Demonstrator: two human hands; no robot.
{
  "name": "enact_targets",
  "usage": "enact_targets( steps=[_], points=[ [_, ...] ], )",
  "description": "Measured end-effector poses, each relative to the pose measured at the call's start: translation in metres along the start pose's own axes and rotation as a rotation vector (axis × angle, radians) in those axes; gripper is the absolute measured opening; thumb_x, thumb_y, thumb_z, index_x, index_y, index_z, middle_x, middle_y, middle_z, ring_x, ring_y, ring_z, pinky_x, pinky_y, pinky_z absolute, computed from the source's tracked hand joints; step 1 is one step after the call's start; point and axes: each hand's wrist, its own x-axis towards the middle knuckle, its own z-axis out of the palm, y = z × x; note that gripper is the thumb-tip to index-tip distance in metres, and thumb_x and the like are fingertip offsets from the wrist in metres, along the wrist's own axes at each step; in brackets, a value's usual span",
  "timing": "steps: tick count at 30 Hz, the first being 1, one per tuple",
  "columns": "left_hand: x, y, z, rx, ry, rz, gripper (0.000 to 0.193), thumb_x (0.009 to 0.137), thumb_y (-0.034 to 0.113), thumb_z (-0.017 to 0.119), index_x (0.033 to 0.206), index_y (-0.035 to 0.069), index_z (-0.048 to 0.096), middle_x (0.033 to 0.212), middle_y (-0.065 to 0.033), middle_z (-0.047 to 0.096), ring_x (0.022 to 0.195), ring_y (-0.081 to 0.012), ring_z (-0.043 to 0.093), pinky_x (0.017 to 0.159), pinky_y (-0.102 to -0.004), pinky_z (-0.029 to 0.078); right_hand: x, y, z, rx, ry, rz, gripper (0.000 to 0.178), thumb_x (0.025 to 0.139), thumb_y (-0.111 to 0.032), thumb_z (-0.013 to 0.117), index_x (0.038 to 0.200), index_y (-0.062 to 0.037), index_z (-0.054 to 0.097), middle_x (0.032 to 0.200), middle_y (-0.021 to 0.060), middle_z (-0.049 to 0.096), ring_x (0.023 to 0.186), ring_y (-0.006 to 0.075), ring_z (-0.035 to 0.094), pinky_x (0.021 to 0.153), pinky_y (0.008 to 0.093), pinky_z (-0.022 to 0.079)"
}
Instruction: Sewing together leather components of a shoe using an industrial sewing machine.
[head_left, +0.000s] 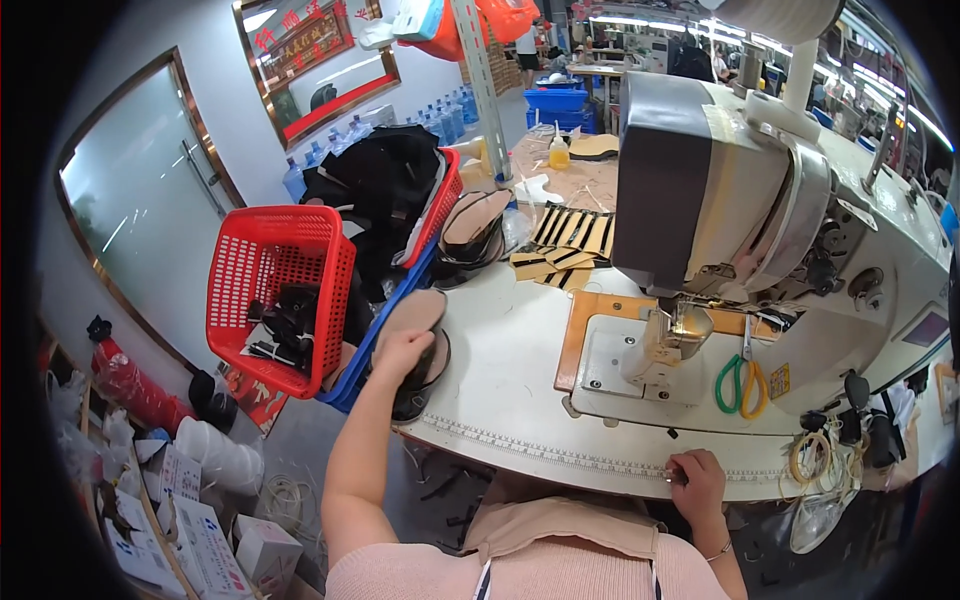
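My left hand (405,354) is closed on a beige shoe insole (415,312) at the table's left edge. Beneath it lies a dark shoe piece (428,372), partly covered by the hand and insole. My right hand (697,480) rests at the table's front edge, over the measuring tape (530,447), its fingers curled; what they hold, if anything, is too small to make out. Farther back is a stack of similar shoe pieces (472,225). The sewing machine (665,180) stands on the right, with green-and-yellow-handled scissors (742,380) beside its bed.
Left of the table, a red basket (330,345) holds black pieces, with another red basket (450,190) behind it under dark material. Striped beige-and-black strips (575,232) lie near the machine, and a glue bottle (558,150) stands farther back. Cords (815,455) hang at the right edge.
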Motion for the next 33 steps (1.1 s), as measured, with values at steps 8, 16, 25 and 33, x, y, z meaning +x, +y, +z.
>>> enact_targets(
  steps=[8, 16, 25, 33],
  points=[
    [0.007, -0.001, -0.036, -0.624, 0.211, 0.157, 0.03, 0.088, 0.024, 0.056, 0.101, -0.002, 0.061, 0.086, -0.0005, 0.058, 0.082, -0.0084, 0.052, 0.073, -0.0221, 0.042, -0.001, 0.002, 0.001, 0.021, -0.017, 0.01, 0.021, 0.058, 0.001, 0.065, 0.076, -0.0074, 0.06, 0.074, 0.0065, 0.057, 0.068, 0.0263, 0.056, 0.058, 0.0362, 0.046],
    [-0.042, 0.099, -0.016, -0.438, 0.034, 0.56, 0.023, 0.091, 0.021, 0.05, 0.074, 0.005, 0.055, 0.067, 0.0069, 0.042, 0.061, -0.0026, 0.038, 0.053, -0.0184, 0.03, 0.025, -0.011, -0.004, 0.257, 0.019, 0.06, 0.027, 0.066, -0.005, 0.07, 0.09, -0.0069, 0.061, 0.082, 0.0083, 0.058, 0.064, 0.0204, 0.056, 0.055, 0.0284, 0.046],
    [-0.087, 0.177, 0.122, -0.666, -1.162, 0.435, 0.016, 0.085, 0.011, 0.059, 0.097, 0.001, 0.058, 0.087, 0.0002, 0.06, 0.078, -0.0078, 0.055, 0.072, -0.023, 0.045, 0.077, 0.017, -0.028, 1.212, 0.116, 0.485, 0.029, 0.07, -0.004, 0.065, 0.099, -0.0009, 0.061, 0.086, 0.0011, 0.062, 0.073, 0.0087, 0.056, 0.063, 0.0209, 0.045],
    [-0.04, 0.221, 0.172, -1.048, -0.898, 0.085, 0.015, 0.08, 0.007, 0.06, 0.094, 0.001, 0.058, 0.088, -0.0048, 0.062, 0.077, -0.0115, 0.058, 0.068, -0.0243, 0.047, 0.186, 0.082, -0.028, 0.914, 0.217, 0.658, 0.015, 0.074, -0.01, 0.067, 0.083, 0.0003, 0.06, 0.077, 0.0099, 0.061, 0.07, 0.0172, 0.059, 0.062, 0.0282, 0.047]
  ],
)
